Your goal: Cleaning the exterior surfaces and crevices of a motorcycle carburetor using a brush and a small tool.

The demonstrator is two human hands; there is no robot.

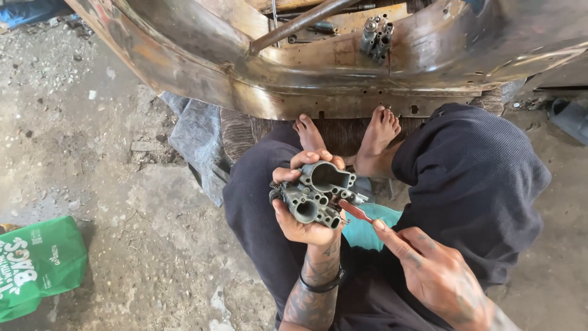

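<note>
My left hand (306, 230) cups a grey metal carburettor body (316, 193) from below, thumb and fingers wrapped round its left and top edges. Its large round bores face up towards me. My right hand (429, 270) holds a thin tool with a reddish shaft (355, 212), index finger stretched along it. The tool's tip touches the right side of the carburettor body. Both hands are over my lap, between my knees in dark trousers. A black band sits on my left wrist.
A rusty curved metal vehicle panel (318, 92) spans the top, with a small metal part (376, 38) resting on it. My bare feet (380, 138) rest on a woven mat below it. A teal cloth (367, 230) lies on my lap. A green bag (37, 263) lies on the concrete at left.
</note>
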